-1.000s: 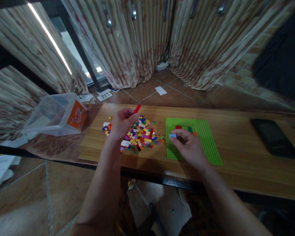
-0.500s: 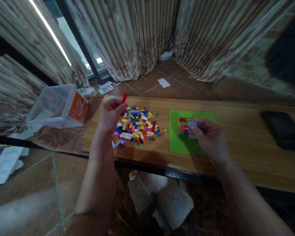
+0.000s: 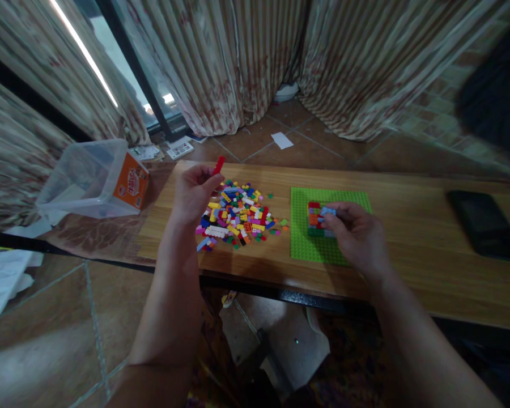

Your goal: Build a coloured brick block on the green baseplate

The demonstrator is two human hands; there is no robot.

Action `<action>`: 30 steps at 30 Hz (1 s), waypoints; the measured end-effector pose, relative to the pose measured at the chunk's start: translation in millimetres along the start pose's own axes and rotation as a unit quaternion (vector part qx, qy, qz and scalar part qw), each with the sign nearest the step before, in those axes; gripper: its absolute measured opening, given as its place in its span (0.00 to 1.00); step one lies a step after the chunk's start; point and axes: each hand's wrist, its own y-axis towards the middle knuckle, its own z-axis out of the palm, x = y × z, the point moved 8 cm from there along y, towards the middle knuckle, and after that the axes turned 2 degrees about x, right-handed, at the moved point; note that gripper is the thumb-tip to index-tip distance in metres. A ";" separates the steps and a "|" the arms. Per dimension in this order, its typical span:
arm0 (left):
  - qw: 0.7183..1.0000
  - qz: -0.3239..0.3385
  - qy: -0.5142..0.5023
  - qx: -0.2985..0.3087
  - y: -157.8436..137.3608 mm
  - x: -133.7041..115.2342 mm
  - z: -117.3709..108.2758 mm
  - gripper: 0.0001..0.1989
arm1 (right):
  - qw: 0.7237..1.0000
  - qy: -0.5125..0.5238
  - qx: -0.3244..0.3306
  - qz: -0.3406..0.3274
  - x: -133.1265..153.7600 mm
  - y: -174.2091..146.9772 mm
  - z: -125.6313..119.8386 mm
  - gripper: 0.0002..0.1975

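Between the thumb and fingers of my left hand (image 3: 198,190) is a long red building brick (image 3: 219,165), raised above the left edge of a heap of mixed bricks (image 3: 240,215). Over on the right lies a green studded baseplate (image 3: 301,243), which carries a small block of stacked bricks (image 3: 313,220) in red, orange and green. My right hand (image 3: 357,232) pinches a light blue brick (image 3: 328,211) at the top of this stack. Whether that brick is pressed down fully I cannot tell; my fingers cover the stack's right side.
A clear plastic tub (image 3: 83,175) with an orange label stands beyond the left end of the wooden table (image 3: 255,263). At the right lies a black phone-like device (image 3: 487,224). A sheet of paper (image 3: 282,140) is on the tiled floor behind the table.
The whole view has shifted slightly. My left hand still holds up the red brick, and my right fingers remain at the light blue brick on the stack with hardly any movement.
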 end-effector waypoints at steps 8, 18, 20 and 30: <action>0.999 -0.007 -0.021 0.031 0.4 1.6 11.9 0.05 | 0.997 -0.069 -0.017 -0.016 -8.2 7.9 -29.2 0.16; 0.990 0.018 -0.023 0.137 -7.0 1.7 52.3 0.08 | 0.989 -0.149 0.016 -0.005 -20.9 7.6 -45.9 0.13; 0.984 0.026 -0.010 0.174 -12.5 1.4 66.1 0.09 | 0.988 -0.151 0.027 -0.006 -18.9 5.4 -42.0 0.12; 0.946 0.040 0.038 0.320 -47.2 10.0 132.1 0.04 | 0.967 -0.229 0.056 -0.096 -2.3 1.1 -22.0 0.07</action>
